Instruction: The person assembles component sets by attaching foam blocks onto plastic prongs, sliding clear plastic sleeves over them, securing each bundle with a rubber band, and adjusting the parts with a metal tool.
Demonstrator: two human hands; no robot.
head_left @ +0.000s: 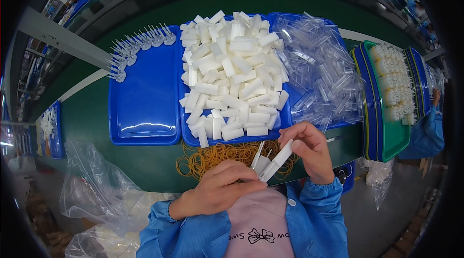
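Your left hand (220, 188) is curled shut around a few small white plastic pieces (263, 164). They stick up out of your fingers like little sticks. Your right hand (309, 149) pinches the top of one white piece (282, 154) between thumb and fingers. The two hands are close together, just in front of your chest, and the pieces sit between them.

Just past your hands lies a loose heap of tan rubber bands (217, 154) on the green table (92, 118). A little farther from your hands is a blue tray (232, 137) piled high with white blocks (232, 69). They look like the ones you hold.

Off to the left of your left hand sits another blue tray (145, 98). It is mostly bare, with a curved row of small clear pieces with thin pins (137, 48) along its far edge. Past your right hand there is a big pile of clear plastic tubes (321, 69). Farther right stands a green tray (394, 137) with rows of white parts (394, 84).

Down beside your left arm lie crumpled clear plastic bags (96, 190).

Another person's blue sleeve (427, 130) shows at the far right, well apart from your hands.
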